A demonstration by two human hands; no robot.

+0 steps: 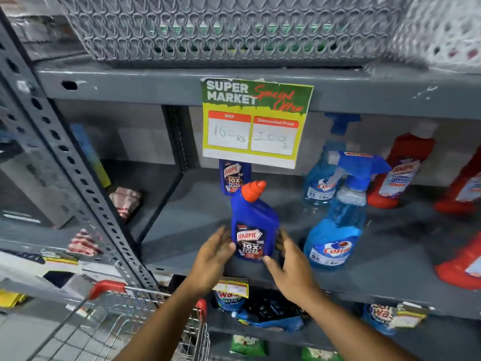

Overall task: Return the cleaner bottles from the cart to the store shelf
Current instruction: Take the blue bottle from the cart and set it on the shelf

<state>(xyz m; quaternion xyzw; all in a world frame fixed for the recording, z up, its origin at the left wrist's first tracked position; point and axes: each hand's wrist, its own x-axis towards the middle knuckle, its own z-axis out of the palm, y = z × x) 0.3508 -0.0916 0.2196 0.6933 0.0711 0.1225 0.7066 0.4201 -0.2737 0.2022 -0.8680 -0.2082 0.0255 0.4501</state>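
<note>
A blue Harpic bottle (253, 222) with an orange-red cap stands upright near the front edge of the grey metal shelf (197, 209). My left hand (213, 256) is at its left side and my right hand (289, 261) at its right side, fingers spread and blurred; the fingertips touch or nearly touch the bottle's base. A second blue Harpic bottle (234, 178) stands farther back, half hidden by a price sign. The wire cart (145, 316) with red corners sits below, at my left forearm.
Two blue Colin spray bottles (335, 230) stand right of the Harpic bottle, and red Harpic bottles (400, 173) farther right. A "Super Market Special Offer" sign (256, 121) hangs from the shelf above. A perforated upright post (78, 173) stands left. Packets fill the lower shelf.
</note>
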